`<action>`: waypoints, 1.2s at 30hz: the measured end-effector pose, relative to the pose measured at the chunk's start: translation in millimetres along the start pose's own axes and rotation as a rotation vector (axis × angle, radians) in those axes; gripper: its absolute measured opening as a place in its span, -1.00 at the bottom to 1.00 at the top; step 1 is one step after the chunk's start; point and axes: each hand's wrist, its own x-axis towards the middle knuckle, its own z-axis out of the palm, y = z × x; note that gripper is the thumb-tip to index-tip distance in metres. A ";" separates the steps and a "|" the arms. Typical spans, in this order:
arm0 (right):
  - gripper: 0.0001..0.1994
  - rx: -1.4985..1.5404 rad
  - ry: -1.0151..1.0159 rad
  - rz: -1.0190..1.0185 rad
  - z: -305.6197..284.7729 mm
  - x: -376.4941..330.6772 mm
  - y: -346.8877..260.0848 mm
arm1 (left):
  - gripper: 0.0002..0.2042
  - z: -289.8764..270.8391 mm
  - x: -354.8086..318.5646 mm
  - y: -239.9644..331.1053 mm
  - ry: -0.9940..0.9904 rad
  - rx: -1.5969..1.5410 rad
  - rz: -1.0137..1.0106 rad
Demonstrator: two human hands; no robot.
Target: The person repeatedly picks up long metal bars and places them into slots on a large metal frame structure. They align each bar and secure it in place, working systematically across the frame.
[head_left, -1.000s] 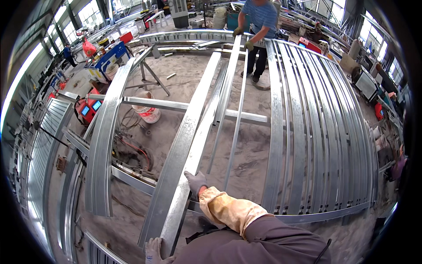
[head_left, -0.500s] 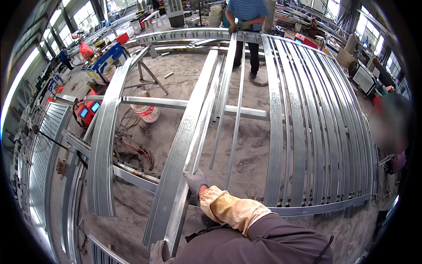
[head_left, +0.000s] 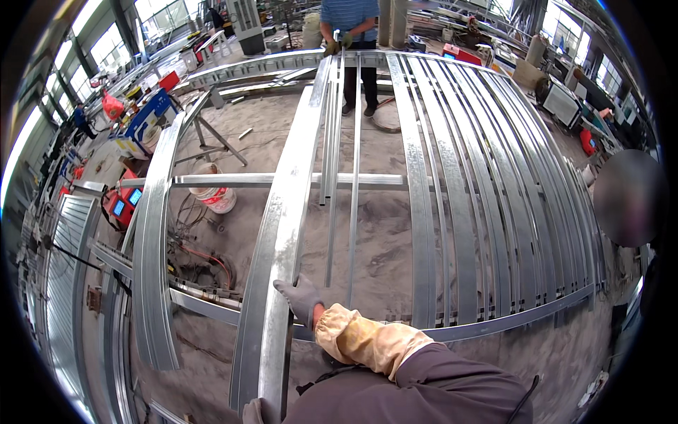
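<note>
A long silvery metal profile (head_left: 281, 297) runs away from me, lying partly against a flat, wider metal profile (head_left: 254, 304) on its left. My right hand (head_left: 302, 300), in a grey glove, is closed on its right edge, thumb over the top. At the lower edge of the picture, my left hand (head_left: 253, 411), also gloved, is at the near end of the same profile; most of its fingers are out of view. Across the frame stands a co-worker (head_left: 349, 14) whose gloved hands (head_left: 337, 44) are at the far ends of the profiles.
Several metal strips (head_left: 466, 233) lie in parallel rows over the frame on the right. A crossbar (head_left: 360, 181) spans beneath the profiles. Another stack of profiles (head_left: 157, 247) rests to the left. A white bucket (head_left: 215, 198) and red machines with screens (head_left: 126, 201) stand on the floor.
The held profile has turned so a broad face is upward, and it now lies closer against the wider one. My view has shifted rightward. My right hand keeps its grip.
</note>
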 end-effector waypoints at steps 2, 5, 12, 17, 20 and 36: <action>-0.63 0.026 0.006 0.008 -10.6 12.3 4.7 | -0.18 -11.5 11.2 23.2 -0.136 0.371 0.091; -0.69 0.233 -0.065 -0.015 -26.5 28.7 -3.5 | -0.17 -2.6 29.7 25.8 -0.114 0.205 0.140; -0.73 0.481 -0.085 -0.022 -97.4 106.2 -21.5 | -0.17 7.8 109.9 109.6 -0.305 -0.387 0.017; -0.77 0.542 -0.045 -0.084 -148.6 147.8 -50.0 | -0.20 43.3 158.3 129.5 -0.479 -0.228 -0.144; -0.75 0.459 0.028 -0.181 -189.8 175.1 -65.9 | -0.27 79.2 180.7 185.6 -0.418 -0.245 -0.013; -0.74 0.473 -0.068 -0.171 -288.1 249.1 -91.6 | -0.43 204.8 212.6 247.5 -0.438 -0.413 -0.013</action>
